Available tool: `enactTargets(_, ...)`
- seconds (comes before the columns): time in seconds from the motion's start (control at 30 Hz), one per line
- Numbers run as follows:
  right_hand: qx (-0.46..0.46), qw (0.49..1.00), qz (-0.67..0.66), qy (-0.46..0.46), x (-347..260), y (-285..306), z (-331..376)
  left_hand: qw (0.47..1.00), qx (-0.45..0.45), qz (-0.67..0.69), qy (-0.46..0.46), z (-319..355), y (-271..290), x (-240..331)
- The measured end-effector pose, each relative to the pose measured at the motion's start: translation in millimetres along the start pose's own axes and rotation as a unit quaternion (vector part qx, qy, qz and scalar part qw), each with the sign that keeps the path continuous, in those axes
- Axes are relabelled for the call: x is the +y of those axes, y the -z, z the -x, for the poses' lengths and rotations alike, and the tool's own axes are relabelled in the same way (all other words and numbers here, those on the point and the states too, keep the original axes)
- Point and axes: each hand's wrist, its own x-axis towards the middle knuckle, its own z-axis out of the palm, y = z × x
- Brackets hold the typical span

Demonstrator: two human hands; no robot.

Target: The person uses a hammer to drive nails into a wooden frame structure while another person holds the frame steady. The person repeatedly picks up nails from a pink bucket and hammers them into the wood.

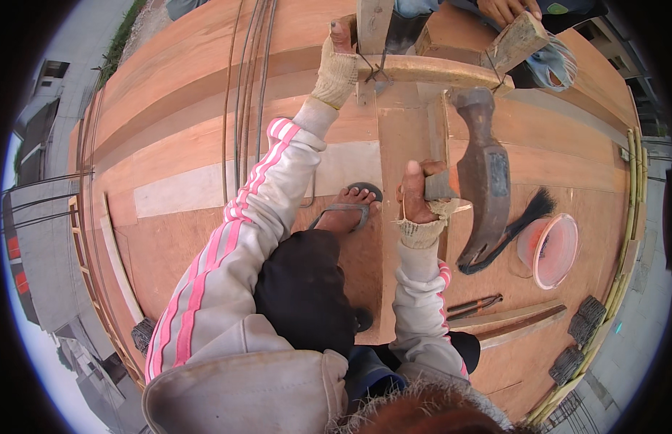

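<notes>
My right hand [421, 199], in a cut-off knitted glove, is closed round the handle of a claw hammer [488, 177]. The hammer's worn metal head is raised, with its claw toward me. Farther forward, my left hand [337, 61] in a similar glove grips the side of an upright wooden post [374, 25]; its thumb shows and most fingers are hidden. The post meets a wooden crosspiece [430, 70], where dark tie wire [377, 69] is twisted round the joint.
A co-worker's hand [506, 9] rests near a wood block [520, 43] at the far right. Right of me lie a black wire bundle [520, 224], a pinkish plastic tub [555, 251], pliers [474, 305] and timber strips [520, 325]. Long steel rods [247, 94] stretch along the left.
</notes>
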Motion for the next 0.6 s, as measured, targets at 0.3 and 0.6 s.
enactTargets(0.3, -0.006, 0.99, 0.076, -0.115, 30, -27, 12, 0.985, 0.122, -0.124, 0.003, 0, -7, 12)
enactTargets(0.6, 0.07, 0.978, 0.196, -0.035, 36, -31, 13, 0.985, 0.134, -0.107, 0.018, -6, -17, 14)
